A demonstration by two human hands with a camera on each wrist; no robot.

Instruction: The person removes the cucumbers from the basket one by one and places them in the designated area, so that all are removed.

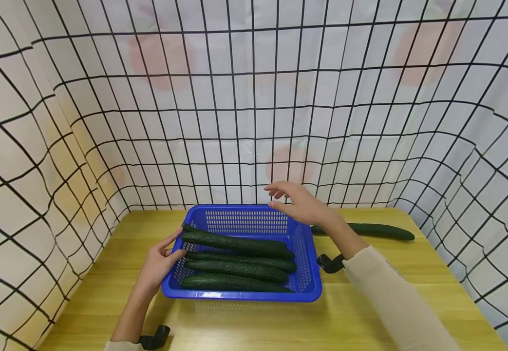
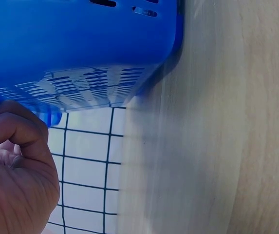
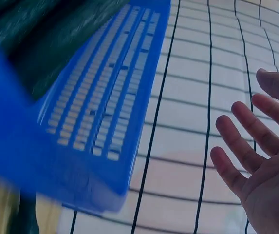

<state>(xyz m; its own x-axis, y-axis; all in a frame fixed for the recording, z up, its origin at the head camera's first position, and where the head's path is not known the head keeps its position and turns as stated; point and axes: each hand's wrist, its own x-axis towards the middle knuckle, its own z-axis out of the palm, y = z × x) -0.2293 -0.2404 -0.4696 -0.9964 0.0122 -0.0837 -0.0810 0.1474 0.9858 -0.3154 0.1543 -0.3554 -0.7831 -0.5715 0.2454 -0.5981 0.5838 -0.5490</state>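
Observation:
A blue plastic basket (image 1: 245, 296) with slotted walls stands on the table. Several long dark green cucumbers (image 1: 236, 268) lie side by side in it, their left ends near the basket's left wall. My left hand (image 1: 159, 263) grips the left rim, thumb on the rim; in the left wrist view its curled fingers (image 2: 20, 129) meet the basket's edge. Above the back right corner hovers my right hand (image 1: 299, 202), holding nothing. The right wrist view shows its spread fingers (image 3: 246, 141) apart from the basket wall. Another cucumber (image 1: 376, 231) lies outside the basket, partly behind my right forearm.
The yellow wood-grain table (image 1: 367, 292) is bordered at the back and both sides by black wire grid (image 1: 254, 107) over a pale printed sheet. A black camera mount (image 1: 330, 263) sits at my right wrist, another (image 1: 155, 337) at my left.

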